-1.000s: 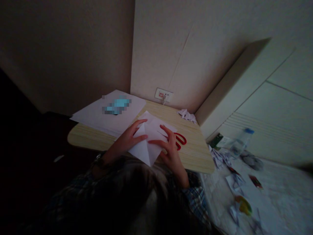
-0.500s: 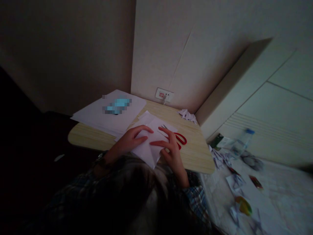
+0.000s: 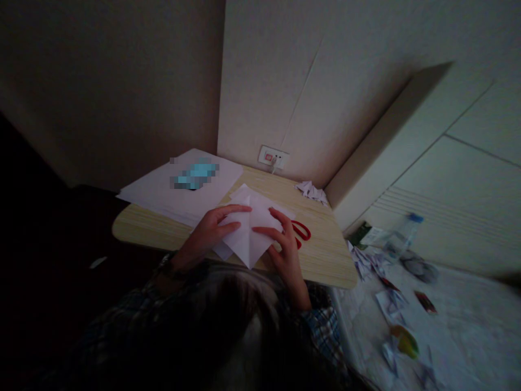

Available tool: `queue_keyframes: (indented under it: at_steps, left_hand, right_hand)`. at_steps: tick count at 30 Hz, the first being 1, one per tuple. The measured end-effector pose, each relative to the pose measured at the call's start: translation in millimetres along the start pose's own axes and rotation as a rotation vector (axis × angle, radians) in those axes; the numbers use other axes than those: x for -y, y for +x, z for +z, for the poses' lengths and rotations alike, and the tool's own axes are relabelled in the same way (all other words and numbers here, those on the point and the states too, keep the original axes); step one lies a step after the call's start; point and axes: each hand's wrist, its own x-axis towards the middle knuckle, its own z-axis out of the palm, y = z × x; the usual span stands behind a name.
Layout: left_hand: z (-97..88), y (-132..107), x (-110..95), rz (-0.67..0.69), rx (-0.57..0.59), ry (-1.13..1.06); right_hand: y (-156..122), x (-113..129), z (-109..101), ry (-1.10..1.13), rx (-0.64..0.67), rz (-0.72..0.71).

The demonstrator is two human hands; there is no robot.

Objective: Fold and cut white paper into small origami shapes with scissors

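A square sheet of white paper (image 3: 249, 244) with a crease down its middle lies at a slant near the front of the small table, one corner pointing toward me. My left hand (image 3: 211, 228) grips its left side, thumb and fingers on the upper face. On the opposite side my right hand (image 3: 285, 239) holds the right edge, fingers bent over the top. More white paper (image 3: 244, 190) shows beneath and behind the sheet. Just right of my right hand lies a pair of scissors (image 3: 301, 231) with red handles; its blades are hidden behind the sheet and fingers.
At the table's left is a stack of large white paper (image 3: 163, 201) with a blurred blue phone-like object (image 3: 197, 175) on it. Folded paper pieces (image 3: 311, 192) sit at the back right. A wall socket (image 3: 274, 157) holds a plug. On the bed are a bottle (image 3: 409, 233) and paper pieces.
The creased sheet has turned and shifted, its near corner moving left and up. Its centre crease now runs nearly straight toward me. Both hands moved slightly with it, and the scissor blades became covered.
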Motion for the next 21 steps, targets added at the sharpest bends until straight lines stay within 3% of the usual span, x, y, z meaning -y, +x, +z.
queue_keyframes:
  at_steps: [12, 21]
  left_hand:
    - [-1.0, -3.8, -4.3, 0.048, 0.037, 0.043]
    - [-1.2, -6.9, -7.1, 0.058, 0.010, -0.020]
  right_hand:
    - [-2.3, 6.0, -7.5, -0.072, 0.041, -0.119]
    - [-3.0, 3.4, -6.7, -0.192, 0.051, -0.104]
